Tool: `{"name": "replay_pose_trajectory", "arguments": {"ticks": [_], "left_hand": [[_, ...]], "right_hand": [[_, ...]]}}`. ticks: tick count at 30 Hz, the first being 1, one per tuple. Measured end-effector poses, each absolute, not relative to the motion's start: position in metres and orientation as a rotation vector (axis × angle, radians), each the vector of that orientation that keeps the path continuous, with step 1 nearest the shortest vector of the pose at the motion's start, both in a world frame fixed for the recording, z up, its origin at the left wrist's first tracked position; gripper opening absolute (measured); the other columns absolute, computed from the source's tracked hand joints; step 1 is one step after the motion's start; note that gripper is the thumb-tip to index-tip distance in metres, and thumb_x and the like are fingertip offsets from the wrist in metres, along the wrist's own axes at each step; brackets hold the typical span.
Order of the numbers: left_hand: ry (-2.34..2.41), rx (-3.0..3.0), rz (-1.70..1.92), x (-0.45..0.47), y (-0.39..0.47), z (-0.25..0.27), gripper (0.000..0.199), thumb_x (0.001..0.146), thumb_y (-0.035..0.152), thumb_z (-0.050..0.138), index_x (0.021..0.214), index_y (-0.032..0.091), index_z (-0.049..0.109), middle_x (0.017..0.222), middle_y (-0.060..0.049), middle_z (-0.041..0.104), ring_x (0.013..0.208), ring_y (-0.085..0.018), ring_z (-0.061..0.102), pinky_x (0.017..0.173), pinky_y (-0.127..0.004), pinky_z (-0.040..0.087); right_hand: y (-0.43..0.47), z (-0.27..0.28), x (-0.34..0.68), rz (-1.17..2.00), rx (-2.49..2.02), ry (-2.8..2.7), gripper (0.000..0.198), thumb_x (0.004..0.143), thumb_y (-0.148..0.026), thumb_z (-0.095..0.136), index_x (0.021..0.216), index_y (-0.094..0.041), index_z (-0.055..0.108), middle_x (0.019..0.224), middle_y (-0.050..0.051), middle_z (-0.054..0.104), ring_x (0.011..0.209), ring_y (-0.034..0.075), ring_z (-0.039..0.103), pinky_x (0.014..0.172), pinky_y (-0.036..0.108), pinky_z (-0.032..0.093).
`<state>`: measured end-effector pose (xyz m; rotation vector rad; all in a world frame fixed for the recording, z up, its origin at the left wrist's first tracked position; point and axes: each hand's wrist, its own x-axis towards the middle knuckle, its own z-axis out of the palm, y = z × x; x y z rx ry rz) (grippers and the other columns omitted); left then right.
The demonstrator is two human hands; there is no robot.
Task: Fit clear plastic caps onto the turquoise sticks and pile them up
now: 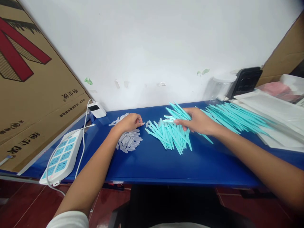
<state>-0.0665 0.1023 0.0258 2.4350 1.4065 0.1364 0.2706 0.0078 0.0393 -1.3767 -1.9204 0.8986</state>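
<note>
My left hand is closed in a pinch on a small translucent cap, above a pile of similar frosted caps. Several thin turquoise sticks are gripped in my right hand, their tips fanning toward the left. One of them, pointing at my left hand, looks paler at its end. Below my right hand lies a heap of turquoise sticks. A small gap separates the pinched cap from the held sticks. The exact kind of stick cannot be made out.
A larger pile of turquoise sticks lies at the right, beside white trays. Behind it stand a clear jar and a black device. At left are a power strip, a white device with a cable and a cardboard box.
</note>
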Motion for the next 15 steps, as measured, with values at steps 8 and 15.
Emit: {"name": "replay_pose_trajectory", "arguments": {"ticks": [8, 15], "left_hand": [[1.412, 2.524, 0.34, -0.055, 0.096, 0.014, 0.018, 0.102, 0.037, 0.051, 0.102, 0.02, 0.058, 0.088, -0.008, 0.069, 0.073, -0.022, 0.061, 0.064, -0.032, 0.041], [1.364, 2.503, 0.526, -0.056, 0.101, 0.013, 0.037, 0.103, 0.024, 0.039, 0.135, 0.019, 0.056, 0.096, -0.007, 0.068, 0.085, -0.022, 0.065, 0.076, -0.032, 0.046]], "right_hand": [[0.008, 0.039, 0.269, 0.878, -1.397, -1.928, 0.041, 0.091, -0.061, 0.071, 0.086, -0.02, 0.065, 0.062, 0.0, 0.069, 0.045, 0.014, 0.057, 0.045, 0.028, 0.044], [0.007, 0.04, 0.269, 0.879, -1.398, -1.916, 0.033, 0.092, -0.052, 0.072, 0.085, -0.021, 0.064, 0.062, 0.0, 0.069, 0.045, 0.014, 0.057, 0.044, 0.028, 0.044]]}}
